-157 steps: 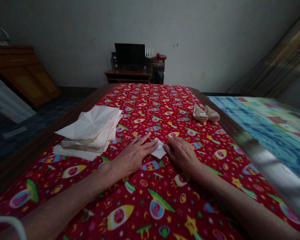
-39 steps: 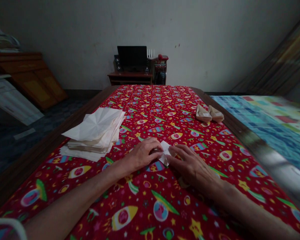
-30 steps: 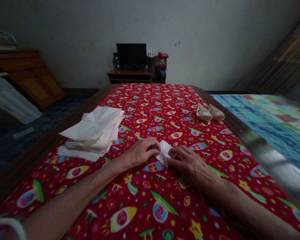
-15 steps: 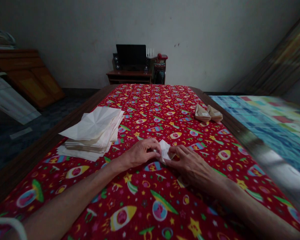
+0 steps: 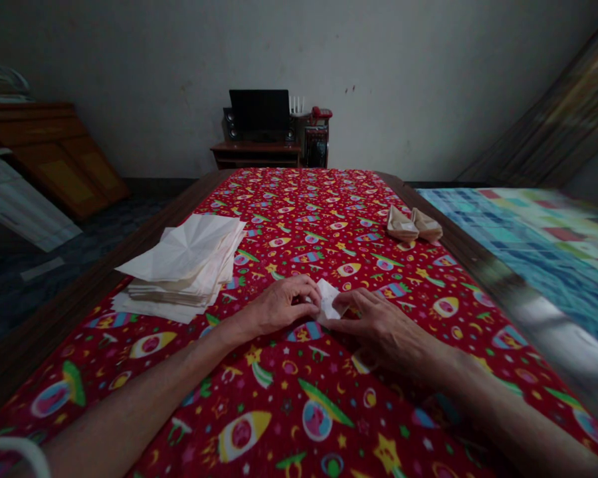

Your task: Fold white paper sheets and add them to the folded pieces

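A small folded piece of white paper [image 5: 329,297] lies on the red patterned cloth between my two hands. My left hand [image 5: 290,302] pinches its left edge, with thumb and fingers closed. On the other side, my right hand [image 5: 371,318] has its fingertips and thumb closed on the right part of the paper. My fingers cover both side edges, so the exact fold is hidden. To the left rests a stack of creased white paper sheets [image 5: 179,255], the top one marked with radiating folds. Two folded paper pieces [image 5: 412,226], brownish and boat-like, stand side by side at the right.
The red cloth [image 5: 299,398] covers a dark wooden table [image 5: 179,206]. A bed with a blue checked cover [image 5: 483,226] adjoins on the right. Beyond the far end are a monitor [image 5: 259,114] and a red telephone [image 5: 321,113]. A wooden cabinet [image 5: 54,159] stands left.
My right hand's fingers have shifted slightly on the folded paper. My left hand keeps its hold, and the stack and the two folded pieces stay where they were.
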A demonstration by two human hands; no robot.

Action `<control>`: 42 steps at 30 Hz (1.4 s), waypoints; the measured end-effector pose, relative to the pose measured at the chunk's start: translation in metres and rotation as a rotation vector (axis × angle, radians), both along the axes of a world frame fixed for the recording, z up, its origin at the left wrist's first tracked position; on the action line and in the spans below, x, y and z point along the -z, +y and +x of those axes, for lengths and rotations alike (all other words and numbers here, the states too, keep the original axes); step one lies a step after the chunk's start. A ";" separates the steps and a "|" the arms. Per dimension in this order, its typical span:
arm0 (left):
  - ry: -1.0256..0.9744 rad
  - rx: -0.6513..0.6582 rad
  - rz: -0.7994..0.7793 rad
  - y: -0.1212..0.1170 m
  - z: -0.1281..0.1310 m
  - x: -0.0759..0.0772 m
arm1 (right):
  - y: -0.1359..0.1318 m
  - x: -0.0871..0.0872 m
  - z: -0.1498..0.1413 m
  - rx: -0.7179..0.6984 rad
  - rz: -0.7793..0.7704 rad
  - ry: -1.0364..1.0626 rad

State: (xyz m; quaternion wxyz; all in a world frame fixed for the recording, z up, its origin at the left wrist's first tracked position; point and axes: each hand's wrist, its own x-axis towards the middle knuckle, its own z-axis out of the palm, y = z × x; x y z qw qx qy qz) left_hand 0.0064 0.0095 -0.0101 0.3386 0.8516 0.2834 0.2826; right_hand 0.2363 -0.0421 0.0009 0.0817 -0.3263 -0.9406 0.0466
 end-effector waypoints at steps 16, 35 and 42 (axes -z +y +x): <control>0.191 -0.279 0.180 -0.012 0.009 0.004 | -0.005 0.005 -0.011 -0.064 0.258 0.166; 0.400 0.042 0.489 -0.013 -0.011 -0.006 | 0.005 0.007 -0.009 -0.039 0.120 0.189; 0.362 -0.008 0.581 -0.018 -0.011 -0.002 | 0.014 0.013 -0.010 -0.031 0.124 0.335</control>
